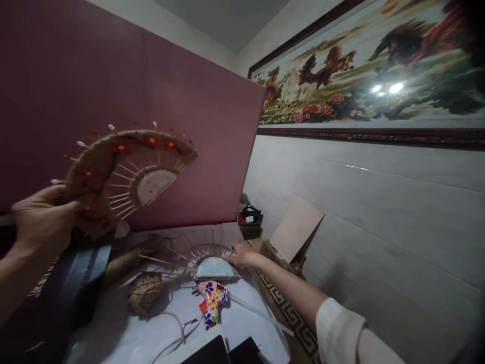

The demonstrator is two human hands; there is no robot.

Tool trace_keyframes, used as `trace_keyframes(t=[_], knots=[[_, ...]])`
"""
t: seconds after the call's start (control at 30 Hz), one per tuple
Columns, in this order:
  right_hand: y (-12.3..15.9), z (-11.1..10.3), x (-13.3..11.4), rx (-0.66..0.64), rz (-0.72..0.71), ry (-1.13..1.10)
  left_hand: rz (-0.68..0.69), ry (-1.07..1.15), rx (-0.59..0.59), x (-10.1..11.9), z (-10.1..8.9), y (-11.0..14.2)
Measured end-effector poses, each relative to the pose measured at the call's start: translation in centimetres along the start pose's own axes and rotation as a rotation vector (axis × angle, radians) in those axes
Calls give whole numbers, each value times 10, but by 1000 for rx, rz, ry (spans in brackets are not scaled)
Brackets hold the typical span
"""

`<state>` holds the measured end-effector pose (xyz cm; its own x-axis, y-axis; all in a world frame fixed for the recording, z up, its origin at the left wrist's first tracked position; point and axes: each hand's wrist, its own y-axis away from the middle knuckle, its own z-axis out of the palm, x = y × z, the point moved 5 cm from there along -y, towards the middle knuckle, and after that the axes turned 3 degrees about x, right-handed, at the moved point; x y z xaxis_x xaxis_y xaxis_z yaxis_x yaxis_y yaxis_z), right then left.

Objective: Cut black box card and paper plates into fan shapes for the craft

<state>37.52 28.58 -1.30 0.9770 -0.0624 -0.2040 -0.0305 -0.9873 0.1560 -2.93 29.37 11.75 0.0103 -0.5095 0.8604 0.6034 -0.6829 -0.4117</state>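
Pink panel [204,106] behind: left fingers [71,206] clamp red-flowered burlap fan [142,139]; right fingers [235,257], closure unclear, at blue-centred fan [214,268].

Pale cream sleeve [338,321] towards five o'clock; broad, loosely creased cuff; bare left hand [43,215] at nine o'clock.

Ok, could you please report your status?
Left hand holding flowered fan up. Right hand at blue-centred fan's edge. Glue gun close in front, possibly in the way.
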Motion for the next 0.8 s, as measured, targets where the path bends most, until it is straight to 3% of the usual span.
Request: trace_keyframes(t=[0.17, 0.37, 0.6, 0.8], knots=[[3, 3, -1, -47, -85, 32, -248, 23, -24, -34, 0, 26], [26, 1, -20, -134, -344, 136, -568, 52, -182, -78, 29, 54], [41, -9, -32, -10, -424, 340, -599, 80, -248, -112, 45, 52], [53, -51, -15, 192, -433, 392, -586, 83, -266, -122, 37, 44]])
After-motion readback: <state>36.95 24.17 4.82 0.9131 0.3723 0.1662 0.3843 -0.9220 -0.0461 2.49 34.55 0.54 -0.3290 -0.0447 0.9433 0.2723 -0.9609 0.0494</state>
